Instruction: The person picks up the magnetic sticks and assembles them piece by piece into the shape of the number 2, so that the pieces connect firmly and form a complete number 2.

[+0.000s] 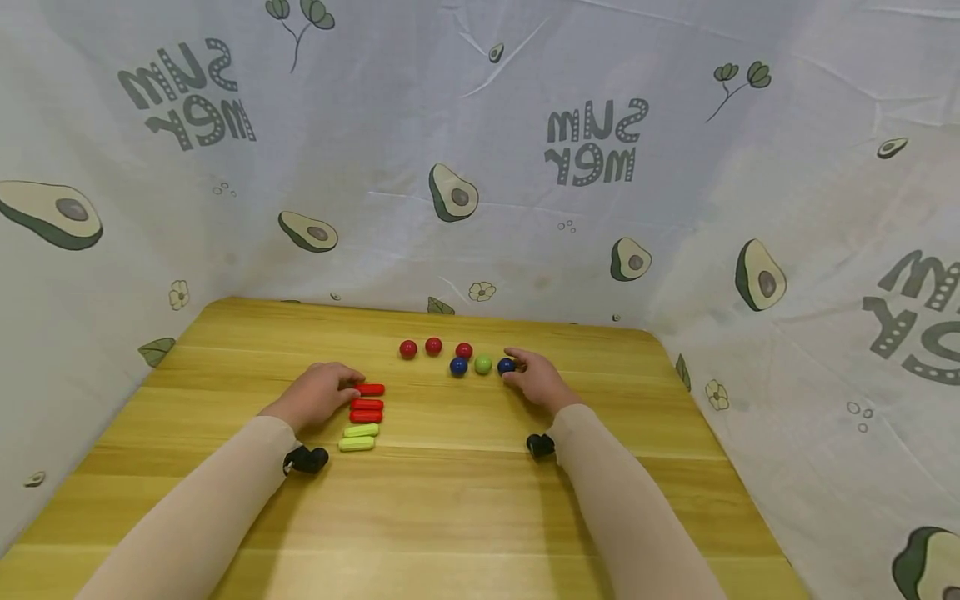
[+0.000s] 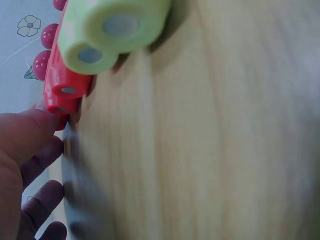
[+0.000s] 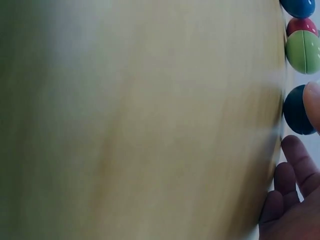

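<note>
Thumb and fingers nearly closed, our left hand [image 1: 318, 396] is pinching the farthest red block [image 1: 372, 389]; our right hand [image 1: 542, 381] is likewise pinching a blue ball [image 1: 505, 366] toward the table [image 1: 450, 517]'s far edge. Toward the near edge, four other blocks [image 1: 357, 444] are lying; leftward of our ball, five others [image 1: 483, 365] are resting.

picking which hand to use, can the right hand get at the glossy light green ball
Probably yes: the right hand is close, and the near side of the light green ball looks free. The glossy dark blue ball this hand touches sits between them, so it may need to reach round.
</note>
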